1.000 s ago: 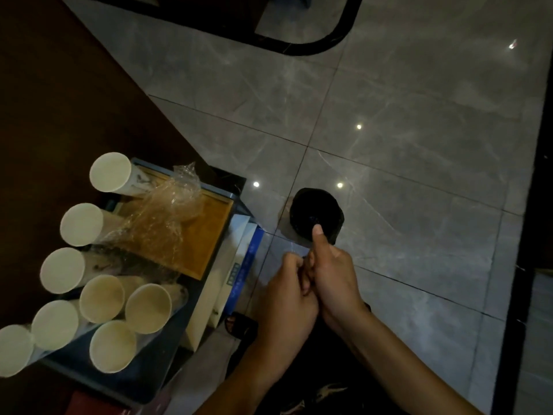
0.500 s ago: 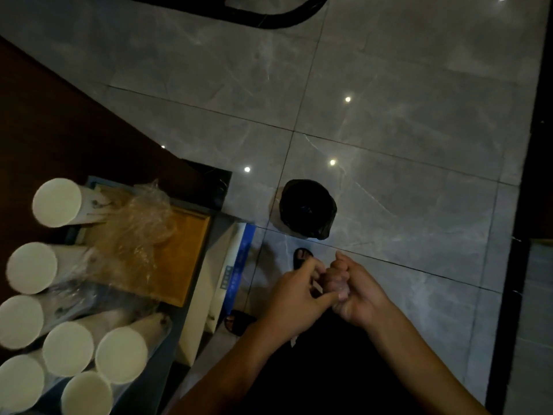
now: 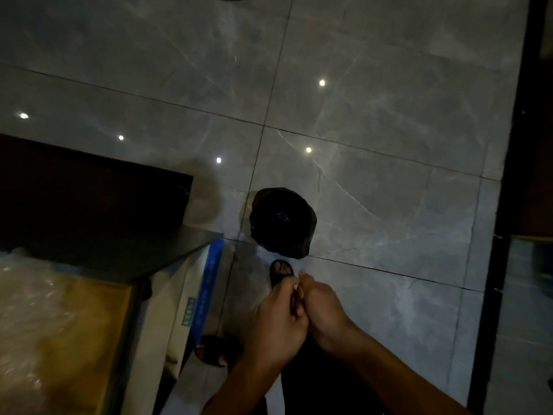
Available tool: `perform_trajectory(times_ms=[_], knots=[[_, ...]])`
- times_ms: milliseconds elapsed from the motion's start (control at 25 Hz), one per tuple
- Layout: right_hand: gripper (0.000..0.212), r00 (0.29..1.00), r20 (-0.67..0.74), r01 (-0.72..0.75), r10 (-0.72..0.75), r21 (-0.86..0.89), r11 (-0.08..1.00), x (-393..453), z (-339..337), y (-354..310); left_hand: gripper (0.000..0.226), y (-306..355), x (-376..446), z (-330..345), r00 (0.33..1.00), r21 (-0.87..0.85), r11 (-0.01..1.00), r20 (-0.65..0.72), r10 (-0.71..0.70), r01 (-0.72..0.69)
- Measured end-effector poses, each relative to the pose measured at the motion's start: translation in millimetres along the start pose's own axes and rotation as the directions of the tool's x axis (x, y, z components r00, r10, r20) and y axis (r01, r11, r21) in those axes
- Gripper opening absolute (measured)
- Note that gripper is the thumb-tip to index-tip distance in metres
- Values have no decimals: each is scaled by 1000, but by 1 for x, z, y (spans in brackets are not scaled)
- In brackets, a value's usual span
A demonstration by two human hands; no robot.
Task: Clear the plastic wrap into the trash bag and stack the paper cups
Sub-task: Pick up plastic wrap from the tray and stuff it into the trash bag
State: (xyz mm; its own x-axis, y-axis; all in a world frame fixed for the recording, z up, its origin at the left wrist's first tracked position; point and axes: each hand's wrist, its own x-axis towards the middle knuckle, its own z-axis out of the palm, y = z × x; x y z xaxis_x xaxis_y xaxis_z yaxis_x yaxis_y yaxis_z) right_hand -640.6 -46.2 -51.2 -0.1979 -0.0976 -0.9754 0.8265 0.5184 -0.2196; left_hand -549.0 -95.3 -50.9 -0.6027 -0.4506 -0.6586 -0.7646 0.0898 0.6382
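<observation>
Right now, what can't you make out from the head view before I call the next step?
- Paper cups: none in the head view; cut off past the left edge.
- Plastic wrap: motion-blurred at the left edge, outline unclear.
- Left hand and right hand: pressed together, fingers curled; anything between them is hidden.
- Trash bag: mouth too dark to see the contents.

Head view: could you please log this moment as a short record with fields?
left hand: curled, pressed against the right; contents not visible
right hand: curled, meeting the left
trash bag: black, open, on the floor beyond the hands
plastic wrap: crumpled on the brown board at left
paper cups: out of view
</observation>
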Motion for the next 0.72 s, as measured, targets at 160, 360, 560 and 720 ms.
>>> perform_trajectory(times_ms=[160,360,560,720], knots=[[46,987,-63,-137,151,188,973,66,8,-35,48,-19,70,15,999,11,999,-15,41,-41],[57,963,-9,-257,269,267,929,137,18,-45,45,-62,137,34,997,197,977,21,73,-75],[45,945,176,-313,276,237,920,194,8,-42,35,-77,188,45,995,180,979,17,95,-97],[39,945,202,-268,259,18,963,227,1,-44,30,-94,219,41,996,25,996,-22,-88,88]])
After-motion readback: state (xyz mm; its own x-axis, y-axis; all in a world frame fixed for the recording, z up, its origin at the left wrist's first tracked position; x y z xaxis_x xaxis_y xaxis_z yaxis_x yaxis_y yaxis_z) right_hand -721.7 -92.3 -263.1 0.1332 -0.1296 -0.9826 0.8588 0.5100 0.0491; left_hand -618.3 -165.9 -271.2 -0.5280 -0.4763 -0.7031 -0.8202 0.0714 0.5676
